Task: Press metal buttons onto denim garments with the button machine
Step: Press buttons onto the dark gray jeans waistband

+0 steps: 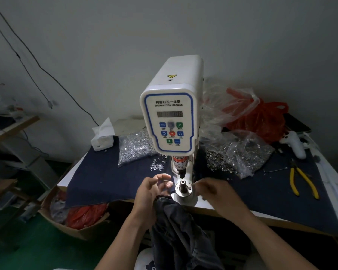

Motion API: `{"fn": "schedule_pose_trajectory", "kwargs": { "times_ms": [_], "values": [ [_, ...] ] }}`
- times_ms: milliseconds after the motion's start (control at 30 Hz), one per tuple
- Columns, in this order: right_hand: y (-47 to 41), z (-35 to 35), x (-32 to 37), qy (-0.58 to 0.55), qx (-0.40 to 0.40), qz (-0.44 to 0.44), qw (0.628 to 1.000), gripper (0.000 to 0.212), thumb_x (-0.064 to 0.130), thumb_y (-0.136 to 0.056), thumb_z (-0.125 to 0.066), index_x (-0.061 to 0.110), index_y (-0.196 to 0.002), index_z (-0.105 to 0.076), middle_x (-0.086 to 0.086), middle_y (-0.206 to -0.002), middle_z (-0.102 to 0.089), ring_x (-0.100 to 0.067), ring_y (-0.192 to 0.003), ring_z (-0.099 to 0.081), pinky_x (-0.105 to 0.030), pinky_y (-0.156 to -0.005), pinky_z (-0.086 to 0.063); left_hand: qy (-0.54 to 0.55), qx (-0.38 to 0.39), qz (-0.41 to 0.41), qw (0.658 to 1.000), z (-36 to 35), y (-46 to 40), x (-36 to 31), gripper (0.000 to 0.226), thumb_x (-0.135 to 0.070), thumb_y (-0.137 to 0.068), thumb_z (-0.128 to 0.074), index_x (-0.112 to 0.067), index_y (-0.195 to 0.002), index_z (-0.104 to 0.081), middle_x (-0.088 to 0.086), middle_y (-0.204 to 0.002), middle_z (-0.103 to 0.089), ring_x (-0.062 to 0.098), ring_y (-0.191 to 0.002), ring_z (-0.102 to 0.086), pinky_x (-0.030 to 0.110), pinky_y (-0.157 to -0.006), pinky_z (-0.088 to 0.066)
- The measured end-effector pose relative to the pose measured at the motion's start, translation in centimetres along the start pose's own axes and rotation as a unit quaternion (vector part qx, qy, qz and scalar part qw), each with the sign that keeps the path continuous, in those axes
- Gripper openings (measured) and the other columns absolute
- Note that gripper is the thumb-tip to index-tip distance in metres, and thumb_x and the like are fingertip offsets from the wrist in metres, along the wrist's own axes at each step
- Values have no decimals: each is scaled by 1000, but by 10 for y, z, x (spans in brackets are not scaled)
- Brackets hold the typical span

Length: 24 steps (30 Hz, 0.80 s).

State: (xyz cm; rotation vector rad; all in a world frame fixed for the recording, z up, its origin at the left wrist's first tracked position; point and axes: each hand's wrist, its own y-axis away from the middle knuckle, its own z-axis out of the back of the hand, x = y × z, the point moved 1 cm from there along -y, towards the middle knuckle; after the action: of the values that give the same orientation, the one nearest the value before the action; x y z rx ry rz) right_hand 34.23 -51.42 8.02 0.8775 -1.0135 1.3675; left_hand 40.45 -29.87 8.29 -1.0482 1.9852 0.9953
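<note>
Hanging just below the lower die [183,189], the denim garment [180,228] lies nearer the left hand [154,187], whose fingers spread loosely. The right hand [213,189] is blurred; its grip cannot be told.

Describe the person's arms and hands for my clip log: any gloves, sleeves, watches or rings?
Both forearms are bare up to the bottom edge of the picture, with no sleeve in view. The left hand and the right hand wear no gloves. No watch, bracelet or wristband shows on either wrist. The fingers are motion-blurred, the right hand most of all, so a ring cannot be ruled out.
</note>
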Motion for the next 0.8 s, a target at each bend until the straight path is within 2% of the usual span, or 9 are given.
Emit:
{"fn": "schedule_pose_trajectory", "kwargs": {
  "times_ms": [100, 233, 300, 400, 500, 567, 700, 767, 800],
  "values": [
    [13, -24, 21, 55, 149, 27, 987, 21, 56, -84, -66, 53, -105, -68, 31, -108, -68, 8, -98, -65, -8, -82, -45, 35, 34, -19, 999, -4, 8, 3, 34, -28, -83, -45, -9, -97, -69, 8, -82, -59, 15, -62, -46, 28, -60, -44],
    [12, -24, 19, 89, 139, 31, 986, 9, 34, -88, -75, 40, -86, -68, 21, -89, -69, 4, -82, -64, -17, -76, -48, 54, 78, -33, 995, -2, 17, -2, 38, -32, -71, -55, -10, -98, -69, 10, -89, -55, 19, -67, -45, 35, -67, -40],
    [14, -25, 17, 109, 165, 28, 980, 8, 39, -86, -74, 37, -86, -66, 19, -89, -70, 3, -84, -64, -21, -79, -51, 69, 95, -39, 992, -1, 20, -5, 39, -28, -73, -49, -7, -102, -64, 10, -89, -53, 19, -67, -44, 37, -69, -37],
    [18, -29, 15, 110, 171, 41, 978, 26, 51, -81, -70, 37, -102, -63, 18, -104, -66, 1, -97, -63, -22, -87, -51, 103, 133, -30, 985, -6, 27, -8, 39, -24, -72, -49, -6, -104, -59, 10, -90, -51, 21, -70, -42, 37, -70, -35],
    [19, -30, 16, 128, 159, 42, 978, 27, 56, -77, -69, 41, -96, -56, 22, -99, -61, 2, -89, -59, -15, -76, -46, 85, 161, -45, 982, -11, 34, -9, 42, -24, -65, -56, -5, -102, -57, 10, -91, -50, 21, -75, -41, 37, -73, -34],
    [21, -28, 17, 137, 146, 48, 979, 20, 52, -79, -71, 43, -84, -54, 20, -90, -61, 1, -81, -58, -16, -72, -46, 14, 161, -65, 985, -13, 39, -11, 44, -26, -60, -58, -5, -98, -60, 10, -92, -50, 21, -78, -42, 37, -75, -34],
    [29, -14, 18, 128, 70, 81, 986, 18, 38, -82, -80, 40, -82, -62, 12, -93, -63, -5, -92, -63, -14, -80, -45, -137, 164, -64, 975, -5, 46, -20, 45, -33, -60, -59, -6, -97, -59, 5, -86, -52, 16, -77, -44, 32, -72, -36],
    [32, -7, 20, 87, 55, 84, 991, 16, 25, -83, -81, 33, -86, -67, 13, -93, -66, -8, -94, -64, -14, -84, -45, -299, 170, -81, 936, 1, 49, -24, 32, -36, -70, -66, -15, -94, -65, -2, -86, -58, 14, -83, -51, 28, -75, -41],
    [33, -5, 23, 72, 63, 81, 992, 15, 23, -84, -79, 31, -86, -67, 14, -93, -67, -8, -93, -64, -14, -85, -45, -419, 168, -102, 886, 4, 50, -23, 22, -40, -78, -70, -25, -94, -67, -8, -89, -60, 10, -89, -54, 26, -80, -42]
  ]
}}
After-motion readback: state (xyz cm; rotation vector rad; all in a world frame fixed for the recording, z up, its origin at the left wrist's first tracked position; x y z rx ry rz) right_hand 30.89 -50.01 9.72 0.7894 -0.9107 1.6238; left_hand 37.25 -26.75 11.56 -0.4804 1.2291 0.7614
